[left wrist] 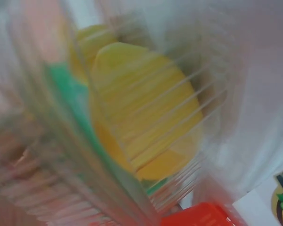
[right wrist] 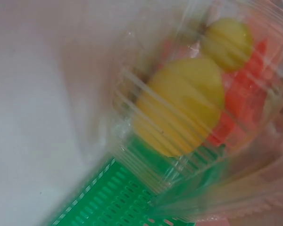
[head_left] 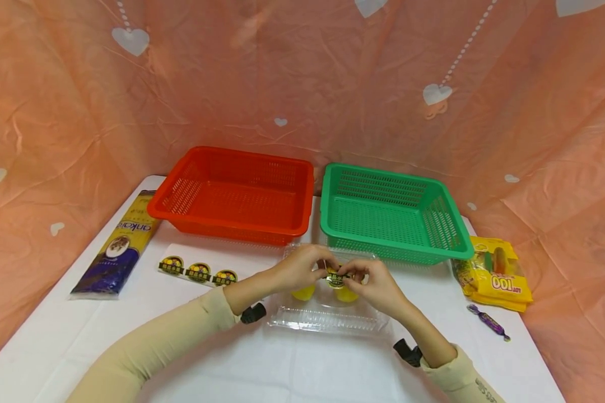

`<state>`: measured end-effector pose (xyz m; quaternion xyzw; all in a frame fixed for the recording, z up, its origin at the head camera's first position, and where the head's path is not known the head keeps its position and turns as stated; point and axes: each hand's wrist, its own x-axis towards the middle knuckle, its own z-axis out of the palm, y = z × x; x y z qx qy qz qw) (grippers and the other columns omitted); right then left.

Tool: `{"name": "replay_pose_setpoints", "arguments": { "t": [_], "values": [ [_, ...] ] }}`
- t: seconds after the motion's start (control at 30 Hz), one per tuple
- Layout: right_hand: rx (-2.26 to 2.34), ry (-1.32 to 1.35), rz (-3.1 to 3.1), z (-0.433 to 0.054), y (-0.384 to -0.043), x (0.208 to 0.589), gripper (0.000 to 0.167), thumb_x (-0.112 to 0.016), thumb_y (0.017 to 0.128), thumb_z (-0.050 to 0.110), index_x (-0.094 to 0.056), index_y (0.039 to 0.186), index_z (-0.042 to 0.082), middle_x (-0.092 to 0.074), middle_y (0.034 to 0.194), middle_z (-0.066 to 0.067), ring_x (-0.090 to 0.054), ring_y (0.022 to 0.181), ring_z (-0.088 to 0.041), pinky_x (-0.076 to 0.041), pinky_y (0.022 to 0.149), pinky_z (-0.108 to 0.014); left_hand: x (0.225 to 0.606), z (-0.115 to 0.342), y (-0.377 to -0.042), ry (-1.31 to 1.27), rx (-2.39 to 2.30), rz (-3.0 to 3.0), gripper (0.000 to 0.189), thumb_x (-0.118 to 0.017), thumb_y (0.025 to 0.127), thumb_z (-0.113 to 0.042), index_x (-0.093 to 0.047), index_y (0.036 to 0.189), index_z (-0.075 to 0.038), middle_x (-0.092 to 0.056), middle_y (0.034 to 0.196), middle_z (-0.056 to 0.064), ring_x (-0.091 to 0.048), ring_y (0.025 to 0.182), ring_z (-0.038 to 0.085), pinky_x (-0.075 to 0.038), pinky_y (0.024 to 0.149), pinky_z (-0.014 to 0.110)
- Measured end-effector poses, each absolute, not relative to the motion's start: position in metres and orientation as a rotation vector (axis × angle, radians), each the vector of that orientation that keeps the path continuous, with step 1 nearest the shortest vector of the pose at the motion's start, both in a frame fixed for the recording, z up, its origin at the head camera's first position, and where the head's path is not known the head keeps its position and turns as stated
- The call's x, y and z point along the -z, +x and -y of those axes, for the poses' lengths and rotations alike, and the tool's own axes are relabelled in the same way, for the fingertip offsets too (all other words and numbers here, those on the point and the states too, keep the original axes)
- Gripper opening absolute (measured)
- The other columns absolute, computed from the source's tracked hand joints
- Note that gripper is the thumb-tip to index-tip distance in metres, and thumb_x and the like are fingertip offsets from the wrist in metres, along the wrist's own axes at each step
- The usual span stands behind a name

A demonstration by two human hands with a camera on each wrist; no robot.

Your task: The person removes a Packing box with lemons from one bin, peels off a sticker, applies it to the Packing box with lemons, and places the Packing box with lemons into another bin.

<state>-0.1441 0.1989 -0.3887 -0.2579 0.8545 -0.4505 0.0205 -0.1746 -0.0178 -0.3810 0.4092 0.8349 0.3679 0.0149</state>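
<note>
2 hands (head_left: 302,268) (head_left: 380,284) pinch 1 stkr (head_left: 336,277) (+3 on strip (head_left: 212,253)).

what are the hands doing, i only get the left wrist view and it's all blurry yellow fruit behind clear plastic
Observer: The left hand and right hand hold one sticker between them, over the clear box.
Operator: ok, i just catch the edge of another sticker bottom right, how many are there
Observer: Three more stickers show in the head view, in a row left of the box.
Operator: and what's out past the right hand
Observer: A purple candy lies on the near side of a yellow pack.
</note>
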Motion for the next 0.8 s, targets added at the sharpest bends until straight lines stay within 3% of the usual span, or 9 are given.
{"name": "replay_pose_setpoints", "arguments": {
  "t": [0.2, 0.5, 0.8],
  "values": [
    [1.365, -0.804, -2.664, -0.1986, -0.1438, 0.3897, 0.017, -0.069, 0.083, -0.01, -0.073, 0.098, -0.003, -0.071, 0.088, -0.009, -0.052, 0.069, -0.008, -0.046, 0.061, -0.025, 0.3803, 0.0178, -0.1736, 1.264, -1.116, -2.612, 0.018, -0.071, 0.086, 0.006, -0.075, 0.1, -0.004, -0.074, 0.098, 0.002, -0.065, 0.098, 0.019, -0.05, 0.09, 0.031],
    [1.383, -0.827, -2.647, -0.1989, -0.1448, 0.3903, 0.017, -0.067, 0.084, -0.011, -0.073, 0.098, -0.003, -0.072, 0.089, -0.008, -0.052, 0.068, -0.009, -0.046, 0.06, -0.024, 0.3772, 0.0191, -0.1746, 1.157, -1.143, -2.547, 0.015, -0.071, 0.088, 0.003, -0.075, 0.102, -0.003, -0.073, 0.099, 0.003, -0.062, 0.092, 0.018, -0.051, 0.077, 0.024],
    [1.402, -0.818, -2.65, -0.1994, -0.1443, 0.3906, 0.016, -0.067, 0.086, -0.009, -0.073, 0.1, -0.002, -0.072, 0.093, -0.009, -0.052, 0.07, -0.009, -0.045, 0.061, -0.025, 0.375, 0.0204, -0.1763, 1.14, -1.198, -2.489, 0.016, -0.069, 0.089, 0.006, -0.074, 0.102, 0.0, -0.072, 0.098, 0.006, -0.062, 0.087, 0.015, -0.051, 0.073, 0.019]
  ]
}}
